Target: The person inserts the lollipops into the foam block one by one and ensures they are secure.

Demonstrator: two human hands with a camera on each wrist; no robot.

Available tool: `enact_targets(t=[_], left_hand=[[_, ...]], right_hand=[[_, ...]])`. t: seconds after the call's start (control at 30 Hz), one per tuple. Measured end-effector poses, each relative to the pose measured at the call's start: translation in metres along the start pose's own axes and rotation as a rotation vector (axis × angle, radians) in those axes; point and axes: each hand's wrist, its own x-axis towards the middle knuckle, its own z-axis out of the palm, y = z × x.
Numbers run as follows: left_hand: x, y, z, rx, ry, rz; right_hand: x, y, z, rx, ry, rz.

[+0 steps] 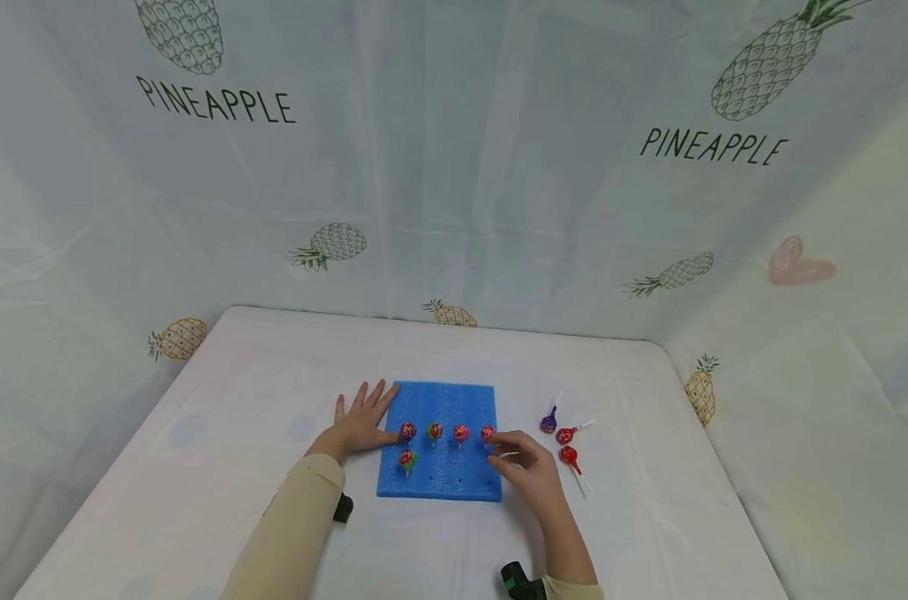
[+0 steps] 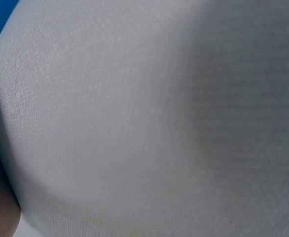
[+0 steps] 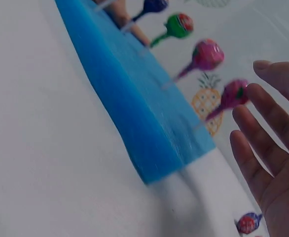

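A blue foam board (image 1: 442, 396) lies on the table, with several wrapped lollipops standing in it by their sticks. They form one row across the middle, and a single green-and-red lollipop (image 1: 408, 459) stands in front of the row's left end. My left hand (image 1: 359, 427) is spread flat at the board's left edge, thumb reaching onto it. At the row's right end my right hand (image 1: 527, 467) hovers beside a pink lollipop (image 3: 234, 94). Its fingers are loosely extended, apart from the thumb, with the fingertips right at the candy. Mostly white cloth fills the left wrist view.
To the right of the board lie a purple lollipop (image 1: 549, 423) and two red lollipops (image 1: 569, 455). Small holes (image 1: 460, 480) mark the board's front part. A white cloth covers the table (image 1: 288, 350); a pineapple-print curtain (image 1: 454, 183) hangs behind.
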Motion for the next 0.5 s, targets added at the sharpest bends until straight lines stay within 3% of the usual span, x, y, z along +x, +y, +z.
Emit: enact_targets(t=[0.23,0.5], left_hand=[[-0.001,0.002,-0.002,-0.004,0.003,0.005],[-0.007,0.012,-0.011,-0.002,-0.021,-0.01]], right_hand=[[0.01,0.04,-0.024,-0.038,0.128,0.108],[0.017,0.05,-0.047,-0.131,0.234,0.175]])
